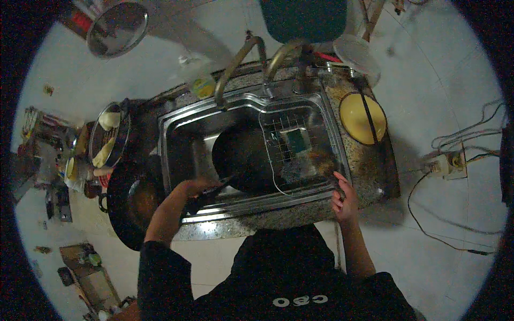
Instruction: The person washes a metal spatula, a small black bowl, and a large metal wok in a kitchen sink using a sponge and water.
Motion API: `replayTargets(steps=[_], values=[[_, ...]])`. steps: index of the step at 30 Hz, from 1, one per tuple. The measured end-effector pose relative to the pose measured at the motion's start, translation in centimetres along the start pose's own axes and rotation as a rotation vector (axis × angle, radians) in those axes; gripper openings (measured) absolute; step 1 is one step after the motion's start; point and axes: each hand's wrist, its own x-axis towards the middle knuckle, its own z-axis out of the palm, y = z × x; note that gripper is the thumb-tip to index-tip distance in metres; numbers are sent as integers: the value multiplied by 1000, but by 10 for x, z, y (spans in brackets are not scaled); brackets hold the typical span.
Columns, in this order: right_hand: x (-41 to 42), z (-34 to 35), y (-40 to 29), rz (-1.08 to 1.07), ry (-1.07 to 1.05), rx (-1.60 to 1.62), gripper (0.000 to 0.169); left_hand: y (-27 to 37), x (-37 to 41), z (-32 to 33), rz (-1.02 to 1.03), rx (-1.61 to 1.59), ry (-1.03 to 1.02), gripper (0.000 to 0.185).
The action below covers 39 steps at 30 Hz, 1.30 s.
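A dark round frying pan rests in the stainless-steel sink. My left hand is shut on its black handle above the sink's front rim. A wire rack tray overlaps the pan's right side, with a green scouring pad and a grey scourer on it. At the sink's front right corner is my right hand, fingers partly curled. Just beyond its fingertips lies a blurred brownish thing. Dim light hides whether the right hand holds it.
Two curved faucets reach over the sink's back edge. A yellow bowl stands on the granite counter at right. To the left sit a large black wok and a glass lid. A wall outlet with cables is far right.
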Motion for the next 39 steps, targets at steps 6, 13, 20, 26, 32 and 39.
replayTargets(steps=[6,13,20,26,32,39], values=[[7,-4,-14,10,66,31,32,40,-61,60,174,-772,-252,31],[18,-21,-15,47,2,-58,30,51,-79,62,213,-829,-194,14],[26,-21,-8,55,-91,-31,31,0,-93,61,517,-184,307,18],[28,-10,-6,120,-106,-69,30,-26,-117,73,372,-311,664,46],[26,6,-7,124,-71,-68,31,-15,-144,81,482,5,888,52],[23,11,-9,51,-37,-30,32,3,-148,81,274,-493,544,58]])
